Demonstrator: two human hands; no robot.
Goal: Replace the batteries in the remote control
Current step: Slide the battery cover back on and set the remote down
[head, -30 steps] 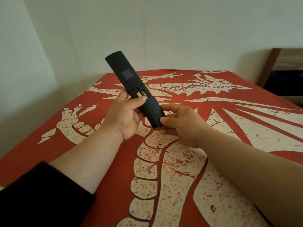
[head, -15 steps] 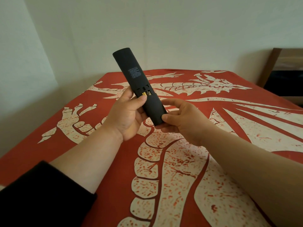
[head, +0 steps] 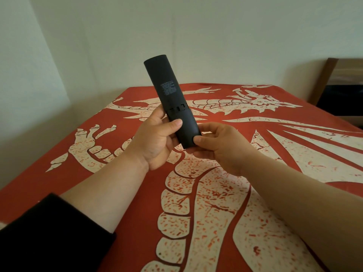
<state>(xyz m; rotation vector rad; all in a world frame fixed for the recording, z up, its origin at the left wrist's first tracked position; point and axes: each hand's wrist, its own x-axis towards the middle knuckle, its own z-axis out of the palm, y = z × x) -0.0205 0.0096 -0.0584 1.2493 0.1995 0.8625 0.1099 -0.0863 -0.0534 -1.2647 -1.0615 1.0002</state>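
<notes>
A long black remote control [head: 167, 89] is held up above the bed, back side facing me, tilted with its top end away and to the left. My left hand [head: 155, 142] grips its lower half from the left, thumb across the back. My right hand [head: 218, 146] pinches the bottom end, thumb on the battery cover [head: 185, 128]. The cover lies almost fully over the compartment; only a narrow slit with small notches shows above it. No batteries are visible.
Below the hands lies a bed with a red cover [head: 216, 193] printed with a white dragon. White walls stand behind and to the left. A wooden-framed piece of furniture [head: 341, 85] stands at the far right.
The battery cover has slid up the remote, hiding the yellow batteries that showed in the gap. The remote has risen, swung more upright and shifted slightly right.
</notes>
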